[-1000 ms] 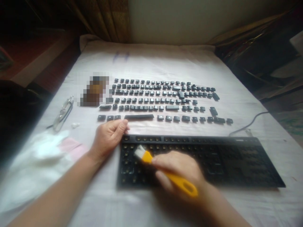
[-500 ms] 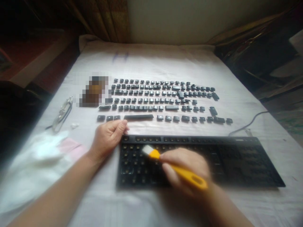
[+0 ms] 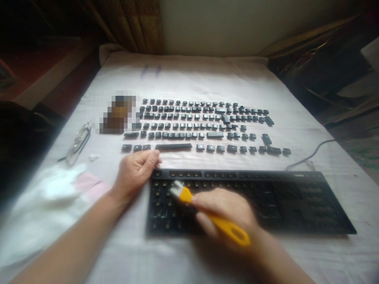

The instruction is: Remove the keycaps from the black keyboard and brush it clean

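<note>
A black computer keyboard (image 3: 296, 205) with its keycaps off lies in front of me, bare key posts showing at its left part. My right hand (image 3: 222, 209) is closed around the yellow handle of a brush (image 3: 229, 227). The brush's pale bristles are over the key posts at the keyboard's upper left. My left hand (image 3: 134, 169) is closed at the upper left corner of the keyboard, thumb on top; its curled fingers are partly hidden. Just beyond lie rows of loose black keycaps (image 3: 189, 116), with the long spacebar keycap (image 3: 173, 146) closest to my left hand.
White cloth (image 3: 47, 209) and a pink piece (image 3: 89, 185) lie at the left. Eyeglasses (image 3: 78, 142) and a small white bit (image 3: 93, 157) are beyond them. A pixelated brown item (image 3: 117, 118) sits beside the keycaps. A cable (image 3: 314, 152) runs off right across the light tablecloth (image 3: 207, 79).
My right hand has moved the brush a little left and toward me over the key posts. My left hand, the keyboard and the keycaps have stayed in place.
</note>
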### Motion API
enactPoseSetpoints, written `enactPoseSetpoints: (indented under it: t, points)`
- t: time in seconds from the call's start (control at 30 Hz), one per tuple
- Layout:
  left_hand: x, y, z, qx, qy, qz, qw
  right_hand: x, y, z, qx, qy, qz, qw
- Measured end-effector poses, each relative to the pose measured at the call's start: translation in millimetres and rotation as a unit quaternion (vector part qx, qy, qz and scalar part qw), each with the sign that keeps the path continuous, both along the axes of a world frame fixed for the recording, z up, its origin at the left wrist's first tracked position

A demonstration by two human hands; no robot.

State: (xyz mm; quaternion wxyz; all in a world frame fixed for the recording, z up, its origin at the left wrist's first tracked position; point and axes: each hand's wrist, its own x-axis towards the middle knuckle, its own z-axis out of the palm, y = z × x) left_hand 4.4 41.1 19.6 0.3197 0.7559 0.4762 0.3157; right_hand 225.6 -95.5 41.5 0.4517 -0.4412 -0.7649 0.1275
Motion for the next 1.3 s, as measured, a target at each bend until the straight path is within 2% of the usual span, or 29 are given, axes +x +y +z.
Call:
enactPoseSetpoints:
  t: [0.23,0.4,0.53,1.13,1.3]
  points:
    - [1,0,1.3,0.004,-0.007,0.0,1.0,-4,-3,-3.2,-0.011,0.006,0.016,1.0]
    - [-2,0,-0.9,-0.001,-0.007,-0.001,1.0,0,-1,5.2,0.019,0.01,-0.021,1.0]
    - [-1,1,0.2,-0.001,-0.003,-0.002,1.0,2,1,8.9,0.013,-0.002,-0.05,0.999]
    - [1,0,1.8,-0.002,0.003,0.0,1.0,-3,-1,-0.9,-0.003,0.011,0.0,1.0]
    - [-1,0,1.9,0.001,0.007,0.002,1.0,-4,-6,5.4,0.015,0.012,-0.013,1.0]
